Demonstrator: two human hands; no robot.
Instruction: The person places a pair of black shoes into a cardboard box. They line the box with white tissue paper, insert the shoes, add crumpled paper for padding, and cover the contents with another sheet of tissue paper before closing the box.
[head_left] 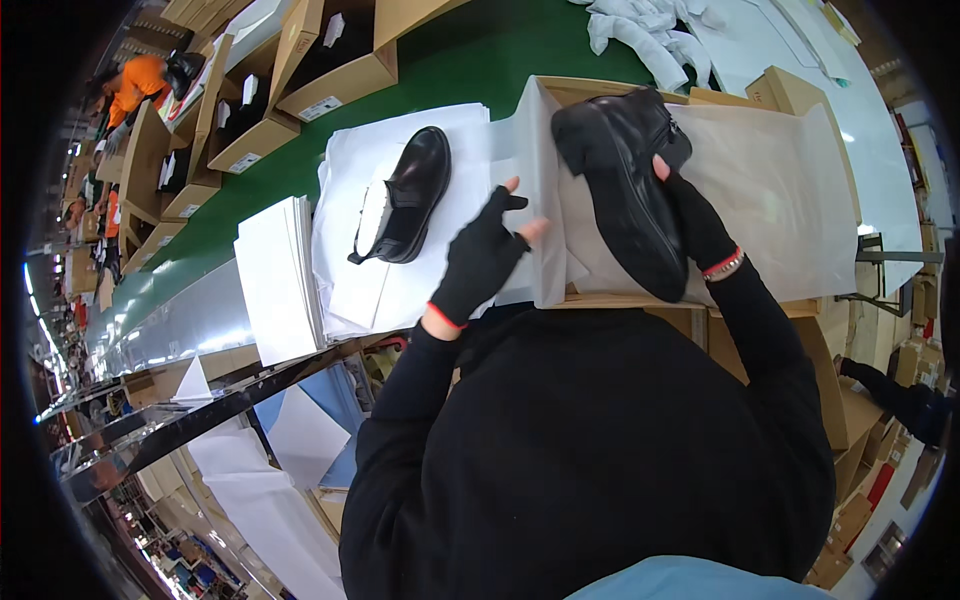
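Observation:
In my right hand (704, 222) is a black leather shoe (632, 190), gripped at its side with the thumb on the upper. It is turned partly on its side, its toe toward me, over an open cardboard box (850, 165) lined with thin whitish tissue paper (770, 210). My left hand (483, 245) is empty, fingers spread, beside the box's left edge where the tissue hangs over. Both hands wear black fingerless gloves with red cuffs. Left of that hand, a second black shoe (422, 185) lies on a stack of white paper sheets (465, 135), with a white piece at its opening.
Another stack of white sheets (275, 275) sits at the left by the metal table edge. Several open shoe boxes (345, 85) line the green belt (470, 60) at the far left. Crumpled white paper (645, 40) lies beyond the box. A person in orange (138, 82) is at the upper left.

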